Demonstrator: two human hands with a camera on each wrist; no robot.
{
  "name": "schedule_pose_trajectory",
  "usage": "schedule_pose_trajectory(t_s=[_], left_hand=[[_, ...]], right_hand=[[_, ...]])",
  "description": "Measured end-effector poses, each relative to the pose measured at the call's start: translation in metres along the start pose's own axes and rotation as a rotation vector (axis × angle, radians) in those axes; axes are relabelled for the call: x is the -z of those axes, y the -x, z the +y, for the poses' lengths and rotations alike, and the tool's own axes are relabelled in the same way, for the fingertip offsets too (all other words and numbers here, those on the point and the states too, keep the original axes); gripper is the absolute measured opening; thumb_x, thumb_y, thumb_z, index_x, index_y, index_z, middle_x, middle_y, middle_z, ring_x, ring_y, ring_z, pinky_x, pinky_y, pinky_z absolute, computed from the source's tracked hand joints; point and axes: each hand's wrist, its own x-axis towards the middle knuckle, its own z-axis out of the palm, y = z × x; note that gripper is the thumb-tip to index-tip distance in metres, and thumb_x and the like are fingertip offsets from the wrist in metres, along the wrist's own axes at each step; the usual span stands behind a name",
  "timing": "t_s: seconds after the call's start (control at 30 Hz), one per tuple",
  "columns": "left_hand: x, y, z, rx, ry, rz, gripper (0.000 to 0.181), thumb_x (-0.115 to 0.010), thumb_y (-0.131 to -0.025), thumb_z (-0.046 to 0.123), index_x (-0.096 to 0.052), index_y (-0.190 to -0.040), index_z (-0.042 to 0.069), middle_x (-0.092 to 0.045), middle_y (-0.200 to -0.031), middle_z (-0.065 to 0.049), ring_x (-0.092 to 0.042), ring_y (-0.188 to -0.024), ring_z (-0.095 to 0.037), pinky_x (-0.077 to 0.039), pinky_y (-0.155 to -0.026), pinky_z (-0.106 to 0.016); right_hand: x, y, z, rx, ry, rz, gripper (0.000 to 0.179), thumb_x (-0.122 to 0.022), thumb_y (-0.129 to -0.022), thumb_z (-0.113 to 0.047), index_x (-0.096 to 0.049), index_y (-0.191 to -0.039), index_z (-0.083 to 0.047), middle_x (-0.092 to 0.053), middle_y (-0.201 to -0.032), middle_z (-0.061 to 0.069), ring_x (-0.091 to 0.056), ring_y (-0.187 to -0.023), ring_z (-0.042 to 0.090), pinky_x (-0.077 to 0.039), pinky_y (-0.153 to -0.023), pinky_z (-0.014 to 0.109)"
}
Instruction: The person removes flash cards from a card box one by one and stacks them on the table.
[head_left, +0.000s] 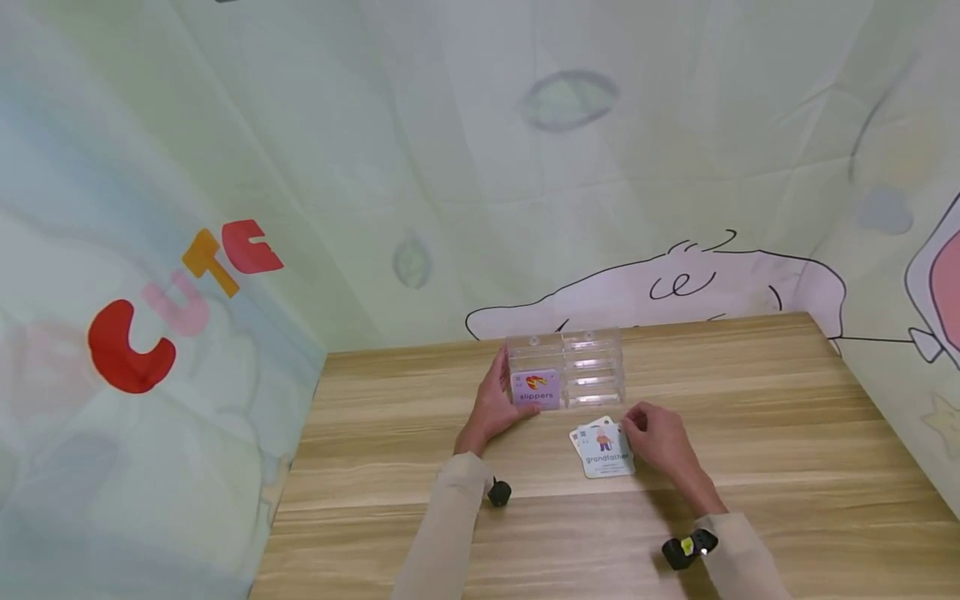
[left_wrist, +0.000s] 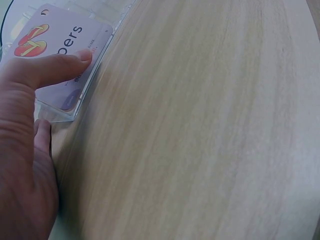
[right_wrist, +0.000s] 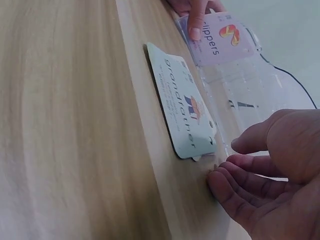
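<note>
A clear plastic card rack point(head_left: 592, 367) with two columns of tiered slots stands toward the back of the table. In its left column sits a purple "slippers" card point(head_left: 536, 390). My left hand point(head_left: 497, 400) holds the rack's left side, its thumb point(left_wrist: 60, 67) lying over the front of that card and the fingers along the side, partly hidden. Before the rack lies a small pile of cards, a pale "grandfather" card point(head_left: 607, 452) on top. Just right of this pile is my right hand point(head_left: 660, 437), fingers loosely bent, with a gap between thumb and fingertips and nothing seen in it.
The wood-grain table point(head_left: 375, 467) runs back to a printed curtain point(head_left: 450, 167) hanging behind and at the left. Black wrist devices point(head_left: 688, 550) are worn on both forearms. The rack's right column shows bare tiers.
</note>
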Motion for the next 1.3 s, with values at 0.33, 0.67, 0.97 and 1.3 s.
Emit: schedule_pose_trajectory(t_s=[0.33, 0.67, 0.97, 1.3], left_hand=[[0.001, 0.001, -0.003, -0.005, 0.012, 0.003, 0.129, -0.096, -0.071, 0.009, -0.012, -0.168, 0.021, -0.031, -0.168, -0.007, -0.033, -0.152, -0.023, -0.029, -0.124, -0.033], [0.002, 0.002, -0.003, -0.007, 0.010, 0.003, 0.129, -0.096, -0.071, 0.010, -0.011, -0.168, 0.021, -0.030, -0.168, -0.006, -0.034, -0.151, -0.023, -0.029, -0.124, -0.033], [0.001, 0.001, -0.003, -0.006, 0.018, -0.002, 0.131, -0.097, -0.070, 0.010, -0.011, -0.168, 0.019, -0.030, -0.168, -0.007, -0.034, -0.151, -0.022, -0.029, -0.123, -0.030], [0.000, 0.000, -0.003, -0.031, 0.016, 0.001, 0.128, -0.097, -0.071, 0.010, -0.013, -0.167, 0.019, -0.031, -0.168, -0.008, -0.035, -0.151, -0.023, -0.030, -0.123, -0.033]], right_hand=[[0.012, -0.007, -0.009, 0.060, -0.011, 0.015, 0.019, -0.065, -0.101, -0.017, -0.069, -0.108, 0.000, -0.067, -0.093, 0.010, -0.060, -0.084, 0.025, -0.054, -0.069, 0.032], [0.015, -0.018, -0.040, 0.202, -0.070, 0.036, 0.020, -0.066, -0.102, -0.017, -0.070, -0.112, -0.001, -0.069, -0.095, 0.009, -0.065, -0.088, 0.025, -0.059, -0.075, 0.036], [-0.004, -0.029, -0.066, 0.289, -0.163, 0.037, 0.023, -0.069, -0.099, -0.011, -0.069, -0.118, 0.002, -0.069, -0.100, 0.011, -0.068, -0.092, 0.027, -0.063, -0.083, 0.043], [-0.028, -0.038, -0.073, 0.326, -0.211, 0.035, 0.028, -0.070, -0.098, -0.009, -0.067, -0.124, 0.001, -0.068, -0.112, 0.016, -0.069, -0.095, 0.029, -0.063, -0.083, 0.043]])
